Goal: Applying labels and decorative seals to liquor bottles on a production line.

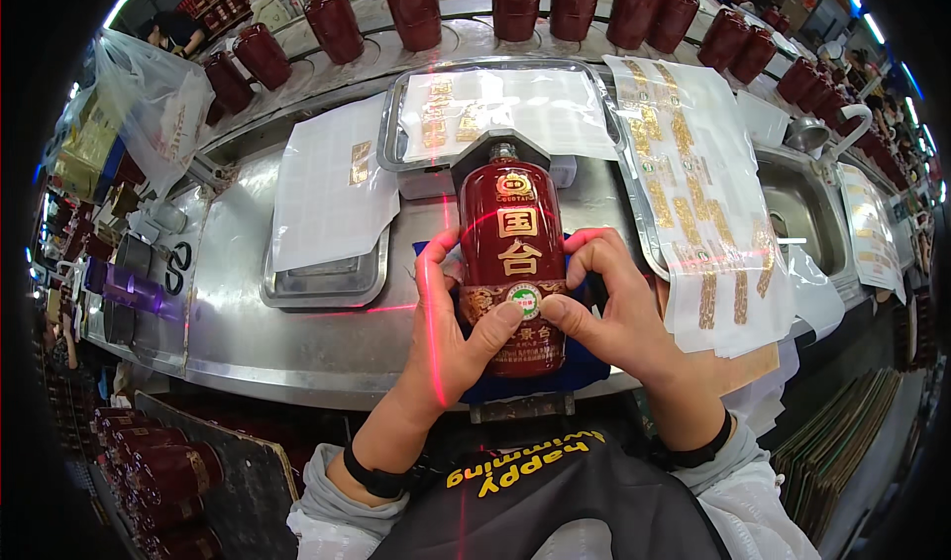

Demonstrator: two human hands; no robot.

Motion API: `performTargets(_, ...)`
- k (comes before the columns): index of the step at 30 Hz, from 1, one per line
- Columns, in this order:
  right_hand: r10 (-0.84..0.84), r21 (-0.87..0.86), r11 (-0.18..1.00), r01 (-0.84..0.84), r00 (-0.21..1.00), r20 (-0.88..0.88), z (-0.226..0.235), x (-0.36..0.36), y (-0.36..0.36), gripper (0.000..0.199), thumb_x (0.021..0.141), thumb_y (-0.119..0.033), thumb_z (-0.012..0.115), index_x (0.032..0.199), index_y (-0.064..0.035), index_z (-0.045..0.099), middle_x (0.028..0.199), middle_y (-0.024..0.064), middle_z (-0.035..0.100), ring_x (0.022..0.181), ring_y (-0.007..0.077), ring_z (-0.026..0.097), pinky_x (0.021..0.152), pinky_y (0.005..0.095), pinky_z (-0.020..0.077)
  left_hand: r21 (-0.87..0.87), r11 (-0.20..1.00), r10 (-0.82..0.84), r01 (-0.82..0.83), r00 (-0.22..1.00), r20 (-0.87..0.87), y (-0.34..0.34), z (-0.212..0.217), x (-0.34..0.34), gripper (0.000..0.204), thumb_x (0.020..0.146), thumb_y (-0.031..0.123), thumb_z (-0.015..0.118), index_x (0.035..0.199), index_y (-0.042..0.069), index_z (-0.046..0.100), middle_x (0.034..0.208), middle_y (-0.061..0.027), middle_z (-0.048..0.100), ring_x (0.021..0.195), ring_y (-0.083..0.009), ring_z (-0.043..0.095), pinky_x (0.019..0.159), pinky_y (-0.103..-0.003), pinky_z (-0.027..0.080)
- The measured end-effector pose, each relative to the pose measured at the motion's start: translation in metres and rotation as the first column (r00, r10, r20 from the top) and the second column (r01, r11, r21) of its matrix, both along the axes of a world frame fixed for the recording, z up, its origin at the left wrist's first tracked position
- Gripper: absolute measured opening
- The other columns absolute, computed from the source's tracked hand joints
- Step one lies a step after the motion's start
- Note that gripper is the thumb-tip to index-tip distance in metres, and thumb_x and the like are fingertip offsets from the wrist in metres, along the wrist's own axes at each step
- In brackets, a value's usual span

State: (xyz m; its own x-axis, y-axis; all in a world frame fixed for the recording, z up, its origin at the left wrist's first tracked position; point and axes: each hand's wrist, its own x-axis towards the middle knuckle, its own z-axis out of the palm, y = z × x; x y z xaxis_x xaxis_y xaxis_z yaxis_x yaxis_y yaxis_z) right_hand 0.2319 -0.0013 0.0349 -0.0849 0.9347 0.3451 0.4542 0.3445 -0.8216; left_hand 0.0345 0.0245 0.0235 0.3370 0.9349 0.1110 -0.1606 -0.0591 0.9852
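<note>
A dark red bottle [512,233] with gold lettering lies on its back on a dark blue cloth [475,390], its neck pointing away from me into a dark notched holder [543,154]. Around its lower left side wraps my left hand [451,312], thumb pressed on the bottle's front. From the other side my right hand [619,307] grips it, its thumb meeting the left one at a round green-and-white sticker [524,301]. Red laser lines cross the bottle and my left hand.
Behind the holder sits a metal tray [396,114] with sticker sheets. Another tray [327,298] under a white sheet [327,203] lies left; gold-label sheets [693,194] hang right, beside a sink [807,199]. Red bottles [412,10] line a curved conveyor [456,45]. More bottles [163,471] stand lower left.
</note>
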Motion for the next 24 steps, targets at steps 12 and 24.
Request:
performTargets(12,-0.12,0.08,0.988,0.134,0.981,-0.152,0.014,-0.003,-0.006,0.032,0.084,-0.015,0.073,0.106,-0.0005,0.055,0.109,0.0167,0.059,0.099,0.0251,0.06,0.085,0.0334,0.047,-0.006,1.0,-0.001,0.002,0.999,0.04,0.001,-0.002,0.002,0.08,0.088,0.032,0.07,0.141,0.003,0.018,0.123,-0.0222,0.051,0.111,-0.0242,0.056,0.093,-0.035,0.047)
performTargets(24,0.186,0.383,0.847,-0.369,0.88,0.437,0.049,0.005,-0.026,0.027,0.067,-0.009,0.071,0.093,-0.0104,0.066,0.089,0.0026,0.059,0.073,0.0191,0.054,0.066,0.0338,0.0397,0.012,1.0,0.003,-0.004,0.999,0.052,0.0,-0.003,0.003,0.077,0.089,0.031,0.068,0.141,0.004,0.018,0.125,-0.0227,0.052,0.113,-0.0242,0.055,0.096,-0.036,0.045)
